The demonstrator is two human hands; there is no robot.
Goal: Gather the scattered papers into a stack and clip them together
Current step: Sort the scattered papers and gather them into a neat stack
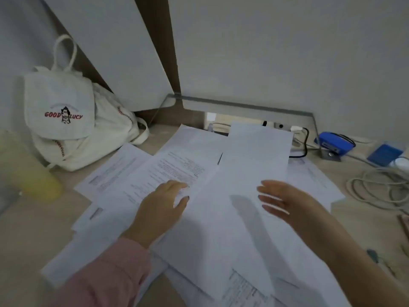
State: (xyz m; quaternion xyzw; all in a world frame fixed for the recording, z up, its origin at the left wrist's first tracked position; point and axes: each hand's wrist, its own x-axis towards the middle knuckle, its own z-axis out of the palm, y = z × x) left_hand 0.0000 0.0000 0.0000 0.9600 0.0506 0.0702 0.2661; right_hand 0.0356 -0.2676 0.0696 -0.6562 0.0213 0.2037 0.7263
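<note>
Loose papers (212, 240) lay overlapping across the table (33, 229).
The left hand (163, 204) rested flat on them, fingers relaxed. The right hand (285, 202) was spread, seemingly just above a sheet. A white backpack (66, 120), flap closed, leaned in the wall corner.

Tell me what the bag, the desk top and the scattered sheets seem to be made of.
The bag looks like off-white cotton canvas: soft creases, a rope-like handle, matte cloth with a printed logo. The desk top seems to be pale wood-look laminate, smooth and matte; it is too blurred to confirm grain. The sheets are thin white office paper, matte, printed with text and lying loosely overlapped.
</note>
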